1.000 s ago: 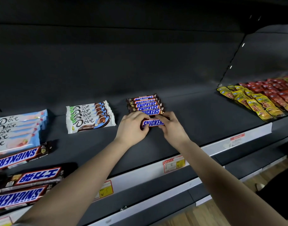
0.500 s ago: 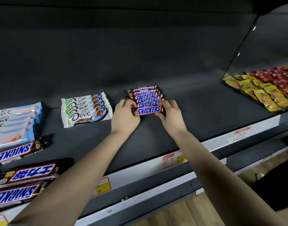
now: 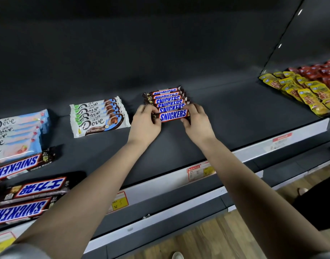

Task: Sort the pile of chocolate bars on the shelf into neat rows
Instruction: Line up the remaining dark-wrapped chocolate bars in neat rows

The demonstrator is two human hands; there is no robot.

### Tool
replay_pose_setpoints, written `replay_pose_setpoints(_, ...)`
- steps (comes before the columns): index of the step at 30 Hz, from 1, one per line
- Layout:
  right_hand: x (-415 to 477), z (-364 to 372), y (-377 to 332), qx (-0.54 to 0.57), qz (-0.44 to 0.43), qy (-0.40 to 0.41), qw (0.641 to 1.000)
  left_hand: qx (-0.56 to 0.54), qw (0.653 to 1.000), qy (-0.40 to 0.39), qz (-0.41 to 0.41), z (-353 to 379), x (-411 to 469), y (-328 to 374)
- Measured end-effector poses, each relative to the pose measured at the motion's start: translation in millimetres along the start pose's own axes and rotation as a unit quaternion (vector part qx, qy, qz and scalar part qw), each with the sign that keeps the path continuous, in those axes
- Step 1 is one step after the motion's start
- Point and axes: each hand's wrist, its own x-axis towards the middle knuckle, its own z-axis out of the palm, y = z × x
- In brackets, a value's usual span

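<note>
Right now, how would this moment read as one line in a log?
step: aligning row | front Snickers bar | left hand: gripping end | right hand: gripping end | loose Snickers: unsorted

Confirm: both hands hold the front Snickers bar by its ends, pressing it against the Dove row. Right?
Not quite. The head view shows the left hand and right hand holding the front Snickers bar by its ends, but against the Snickers row, not the Dove row, which lies apart to the left.
</note>
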Motion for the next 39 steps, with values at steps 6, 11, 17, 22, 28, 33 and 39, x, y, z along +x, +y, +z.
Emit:
replay_pose_setpoints(6, 0.9, -1.1, 0.2, 0.004, 0.011, 0.000, 1.000, 0.006, 1.000, -0.006, 0.010, 0.2, -0.3, -0.1)
replay_pose_setpoints(11, 1.0, 1.3, 2.5, 0.003, 0.001, 0.005, 1.000, 0.012, 1.000, -0.007, 0.021, 0.6, -1.3, -0.3)
replay_pose_setpoints(17, 0.1, 1.1, 0.8, 0.002, -0.001, 0.012, 1.000, 0.019, 0.999, -0.005, 0.031, -0.2, -2.3, 0.9)
replay_pose_setpoints(22, 2.6, -3.8, -10.2, -0.032, -0.035, 0.054, 0.997, 0.016, 0.999, 0.016, 0.046, -3.7, -3.6, 5.4)
replay_pose_setpoints(28, 19.0, 11.0, -69.1, 0.056, -0.093, 0.055, 0.993, 0.081, 0.996, 0.027, 0.042, -43.7, 3.5, 0.5)
replay_pose_setpoints(33, 5.8, 60.1, -139.5, 0.101, -0.197, 0.001, 0.975, 0.183, 0.979, 0.085, 0.009, -114.4, -9.9, -38.6)
replay_pose_setpoints(39, -25.2, 115.1, -225.3, 0.156, -0.300, -0.074, 0.938, 0.248, 0.951, 0.157, -0.097, -202.0, -62.7, -96.2)
